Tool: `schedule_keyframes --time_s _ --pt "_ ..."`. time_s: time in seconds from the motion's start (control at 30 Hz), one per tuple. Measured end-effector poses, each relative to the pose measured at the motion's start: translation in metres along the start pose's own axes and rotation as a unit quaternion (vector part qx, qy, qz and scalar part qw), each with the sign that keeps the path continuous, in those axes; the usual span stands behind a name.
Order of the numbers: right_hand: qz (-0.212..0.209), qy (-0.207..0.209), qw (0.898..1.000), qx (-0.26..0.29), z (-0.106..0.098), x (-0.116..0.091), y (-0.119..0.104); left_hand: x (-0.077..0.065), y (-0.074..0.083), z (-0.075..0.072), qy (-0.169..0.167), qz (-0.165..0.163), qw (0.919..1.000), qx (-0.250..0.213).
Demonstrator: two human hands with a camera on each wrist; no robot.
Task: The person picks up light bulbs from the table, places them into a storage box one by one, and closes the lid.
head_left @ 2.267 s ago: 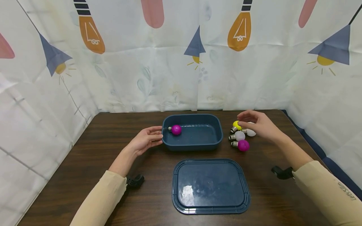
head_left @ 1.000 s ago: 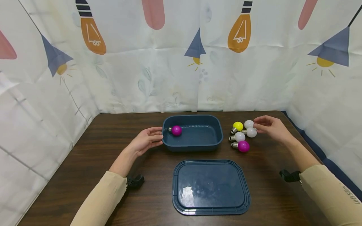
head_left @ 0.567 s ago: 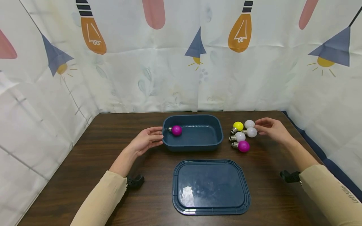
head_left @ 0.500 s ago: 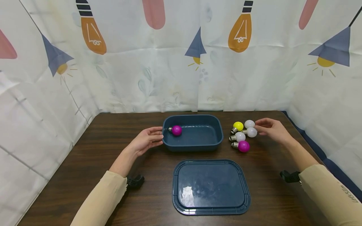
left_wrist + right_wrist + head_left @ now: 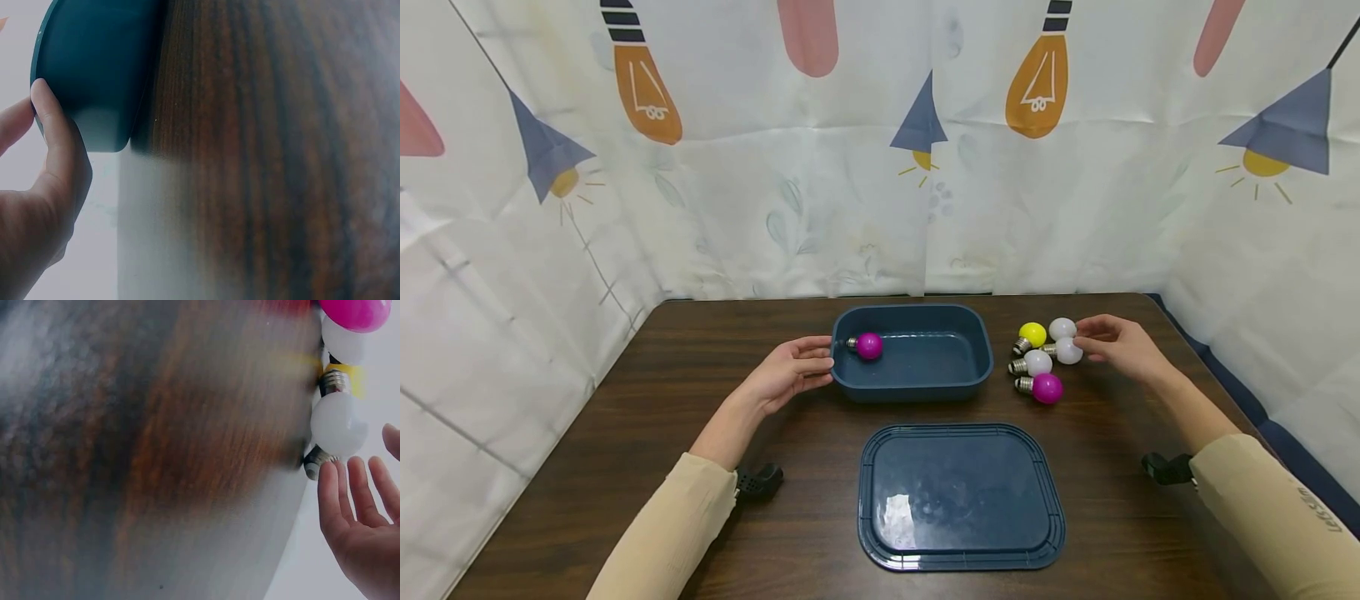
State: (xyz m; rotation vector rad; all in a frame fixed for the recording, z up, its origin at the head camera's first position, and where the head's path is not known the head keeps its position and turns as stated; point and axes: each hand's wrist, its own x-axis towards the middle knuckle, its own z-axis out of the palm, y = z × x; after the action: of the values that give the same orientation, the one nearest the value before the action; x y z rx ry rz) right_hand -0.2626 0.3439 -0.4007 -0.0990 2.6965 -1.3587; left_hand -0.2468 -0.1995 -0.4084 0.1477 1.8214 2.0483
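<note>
Fingers (image 5: 812,365) of the left hand (image 5: 782,373), slightly apart, touch the blue bin (image 5: 917,392), probably for steadying it; the right hand (image 5: 1118,346), fingers apart, is beside a white bulb (image 5: 1067,351).

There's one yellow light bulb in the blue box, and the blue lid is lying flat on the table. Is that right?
Not quite: the colour is wrong. The head view shows that the one light bulb in the blue box is magenta, not yellow. The blue lid does lie flat on the table.
</note>
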Motion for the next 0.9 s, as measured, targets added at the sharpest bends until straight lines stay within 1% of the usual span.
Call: schedule_keyframes --time_s 0.33,0.57,0.9 --pt "-0.012 -0.001 1.000 -0.012 0.0017 0.0009 0.0010 0.0004 -0.0009 -0.0012 -0.001 0.001 1.0000 0.001" --pt "-0.006 -0.003 1.000 -0.023 0.0011 0.0001 0.0003 0.0005 -0.0011 -0.0018 0.001 0.001 1.0000 0.002" --pt "-0.020 -0.011 0.999 -0.048 -0.0002 -0.0040 0.0004 0.0006 -0.0013 -0.0018 -0.001 0.004 1.0000 0.004"
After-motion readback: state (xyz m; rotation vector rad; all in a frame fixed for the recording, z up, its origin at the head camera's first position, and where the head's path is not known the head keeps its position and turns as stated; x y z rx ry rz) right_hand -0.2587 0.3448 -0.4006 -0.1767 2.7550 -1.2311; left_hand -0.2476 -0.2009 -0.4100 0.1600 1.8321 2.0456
